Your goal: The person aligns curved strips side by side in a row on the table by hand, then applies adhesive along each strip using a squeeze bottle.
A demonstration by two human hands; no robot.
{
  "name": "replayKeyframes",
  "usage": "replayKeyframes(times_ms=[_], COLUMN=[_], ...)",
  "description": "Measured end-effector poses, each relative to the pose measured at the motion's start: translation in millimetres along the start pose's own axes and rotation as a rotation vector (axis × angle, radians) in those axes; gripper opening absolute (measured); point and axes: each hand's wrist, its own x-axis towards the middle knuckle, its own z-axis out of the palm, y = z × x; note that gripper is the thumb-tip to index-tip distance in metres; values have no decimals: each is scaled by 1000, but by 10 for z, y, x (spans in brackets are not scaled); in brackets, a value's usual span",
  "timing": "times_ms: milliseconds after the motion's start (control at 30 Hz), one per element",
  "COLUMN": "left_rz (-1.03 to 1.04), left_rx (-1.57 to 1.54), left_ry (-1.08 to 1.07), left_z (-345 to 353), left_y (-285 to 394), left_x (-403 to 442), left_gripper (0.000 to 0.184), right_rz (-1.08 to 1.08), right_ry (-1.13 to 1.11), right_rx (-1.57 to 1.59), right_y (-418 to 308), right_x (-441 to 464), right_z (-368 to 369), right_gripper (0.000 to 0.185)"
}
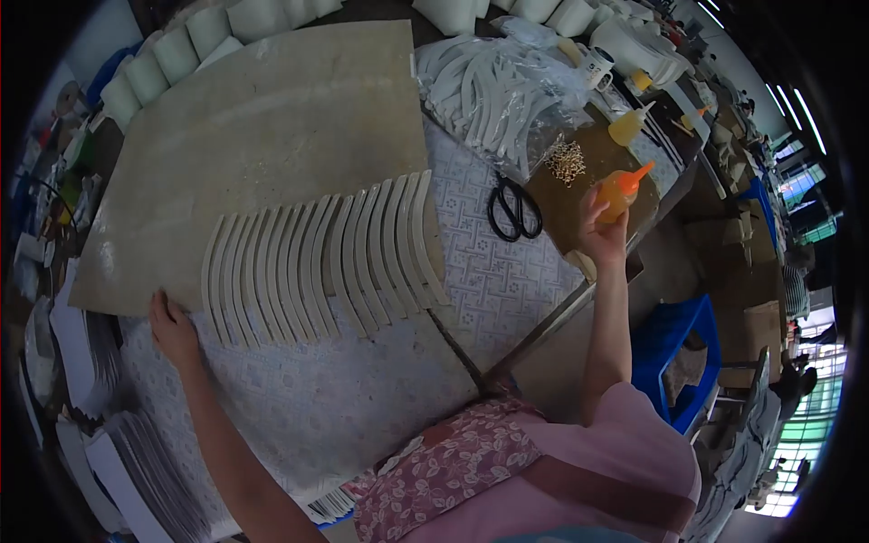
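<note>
My right hand (605, 228) is raised at the right side of the table, wrapped round an orange squeeze bottle (619, 192) with its nozzle pointing up and right. My left hand (175, 333) rests at the lower left edge of a large tan board (272, 118), fingers apart and holding nothing. A row of several curved pale strips (317, 262) lies side by side across the board's lower edge. Black-handled scissors (514, 210) lie on the patterned cloth, left of my right hand. Beside them, small gold-coloured pieces (567, 163) sit in a pile on a brown board (579, 204).
Clear plastic bags of white strips (498, 90) lie at the back, near a mug (597, 68) and a yellowish bottle (626, 127). White rolls (172, 56) line the far edge. Stacked sheets (149, 480) stand at left; a blue crate (674, 353) is at right.
</note>
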Motion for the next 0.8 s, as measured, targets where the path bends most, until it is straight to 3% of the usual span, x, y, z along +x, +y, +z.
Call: replayKeyframes(times_ms=[100,167,233,400,467,567,667,700,800], left_rz=[18,0,-66,-194,-226,-267,-320,-328,-272], left_rx=[-104,-137,-115,-273,-282,-220,-97,-90,-89], left_ry=[88,147,183,309,312,290,204,158,99], left_z=[24,25,-32,-128,-172,-208,-220,-223,-105], left_y=[-33,-62,-79,-67,10,33,85,97,11], left_x=[-16,-6,-54,-138,-148,-149,-151,-149,-144], left_gripper=[39,40,41,39,41,42,43,43,42], right_rz=[24,101,82,-244,-364,-308,-231,-326,-219], right_ry=[325,331,308,113,245,158,-3,-30,-42], right_rx=[402,512,423,-225,-335,-697,-1449,-1634,-2293], right_y=[-260,-348,-362,-296,305,701,1363,1562,1464], right_x=[150,254,332,471,206,338,745,962,1953], right_z=[32,-62,-139,-455,-223,-375,-237,-248,-583], right_gripper=[48,41,41,55,58,42,27,29,30])
